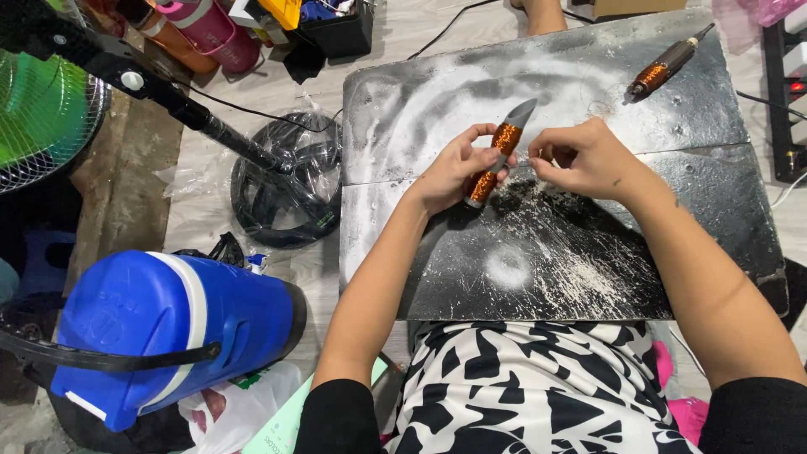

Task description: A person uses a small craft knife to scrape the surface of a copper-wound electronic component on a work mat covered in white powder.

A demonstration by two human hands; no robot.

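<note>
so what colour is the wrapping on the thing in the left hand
Coppery orange, on the spindle-shaped piece with a grey tip, held by the left hand; head view.

The left hand [454, 172] grips a copper-wound spindle [498, 155] over a dusty board [588, 269], the right hand [588, 160] pinching beside it.

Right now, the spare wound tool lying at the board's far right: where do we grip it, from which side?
Probably the copper-wound middle of the spare tool, from above, fingers across its axis. It lies flat and diagonal on the board, thin tip toward the far corner, nothing touching it. The right hand is nearest.
</note>
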